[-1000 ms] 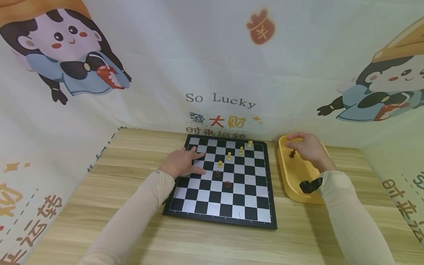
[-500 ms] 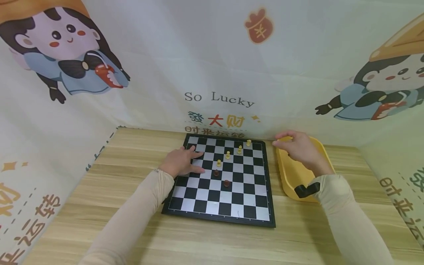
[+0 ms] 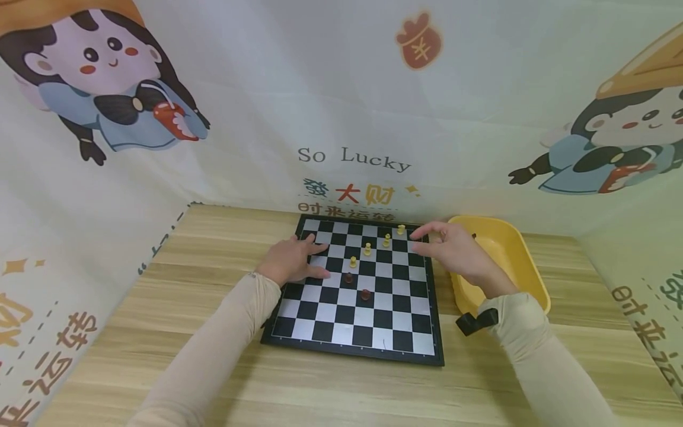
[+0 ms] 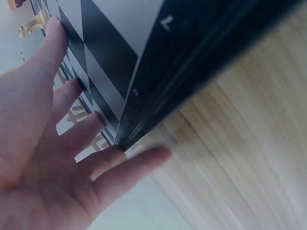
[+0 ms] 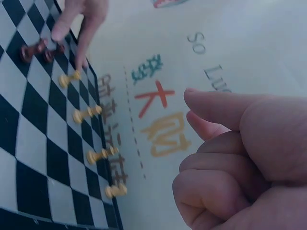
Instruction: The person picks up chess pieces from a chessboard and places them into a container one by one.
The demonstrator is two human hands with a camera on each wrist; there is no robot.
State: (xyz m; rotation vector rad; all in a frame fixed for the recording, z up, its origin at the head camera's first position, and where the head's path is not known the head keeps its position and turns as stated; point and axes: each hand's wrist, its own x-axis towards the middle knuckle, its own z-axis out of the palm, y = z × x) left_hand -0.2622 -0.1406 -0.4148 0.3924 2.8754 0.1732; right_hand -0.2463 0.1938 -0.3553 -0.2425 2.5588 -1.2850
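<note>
A black-and-white chessboard [image 3: 341, 335] lies on the table. My left hand [image 3: 290, 261] rests on its left side with the fingers spread; in the left wrist view its fingertips reach over the edge. Several yellow chess pieces [image 3: 367, 249] stand in a diagonal row toward the far right corner. Two brown chess pieces [image 3: 365, 294] continue that line nearer the middle. My right hand [image 3: 461, 255] hovers over the board's right edge, close to the farthest yellow piece [image 3: 401, 229]. Its thumb and forefinger are extended slightly apart, the other fingers are bent, and nothing shows between them.
A yellow plastic tray [image 3: 533, 276] stands right of the board, partly behind my right hand; a small dark thing [image 3: 474, 236] shows inside it. A printed cloth [image 3: 256, 118] hangs behind and at both sides of the wooden table [image 3: 213, 249].
My right hand has moved left from above the tray to the board's right edge. A dark chess piece was visible beneath it in the tray earlier. My left hand stays in place.
</note>
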